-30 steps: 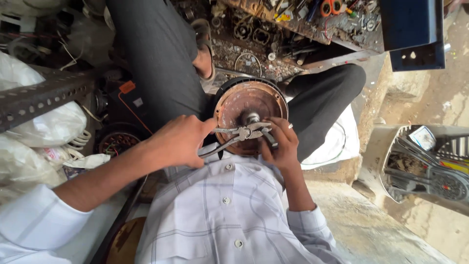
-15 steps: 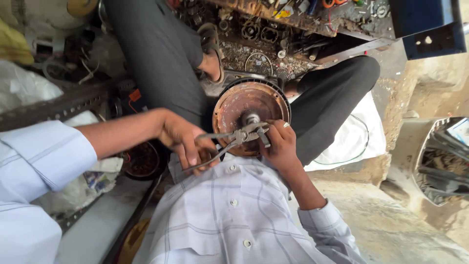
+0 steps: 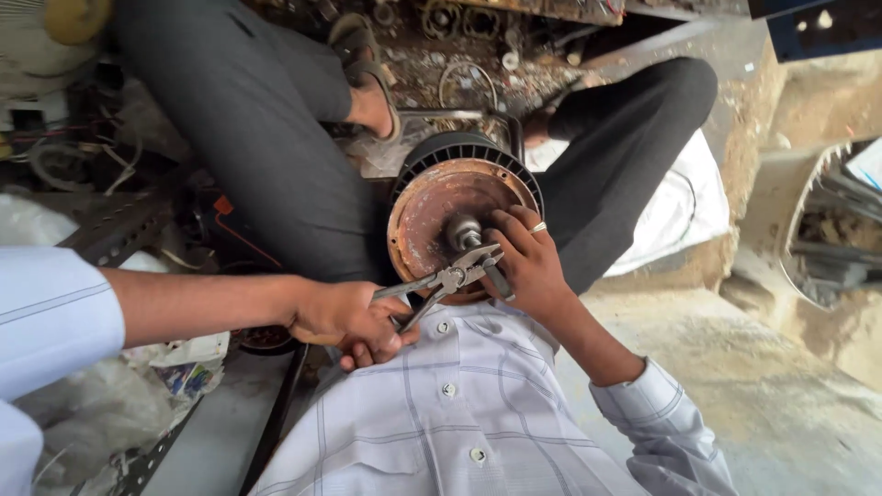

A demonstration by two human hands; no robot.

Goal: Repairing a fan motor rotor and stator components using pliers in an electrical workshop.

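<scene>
Your left hand [image 3: 354, 321] is closed in a fist round the handles of the pliers [image 3: 450, 278], squeezing them near their ends. Your right hand [image 3: 528, 262] is half curled, its fingertips resting on the pliers' head and on the rusty end plate [image 3: 424, 216] of the motor [image 3: 459, 149]. The motor sits between your legs, just in front of your shirt, with its short shaft [image 3: 462, 230] pointing up at you and the pliers' nose right at the shaft's base. It looks heavy and rigid, all metal, so it should stay put. The rust gives grip on the plate, but the smooth shaft is likely slippery. The black ribbed casing is probably the surest place to steady it. The pliers are stiff steel and best held far out on the handles, as you have them. A crumpled wrapper [image 3: 188, 367] with coloured print lies by your left forearm, a white sack [image 3: 684, 207] is spread under your right leg, and a dark blue panel [image 3: 818, 23] shows at the upper right.
</scene>
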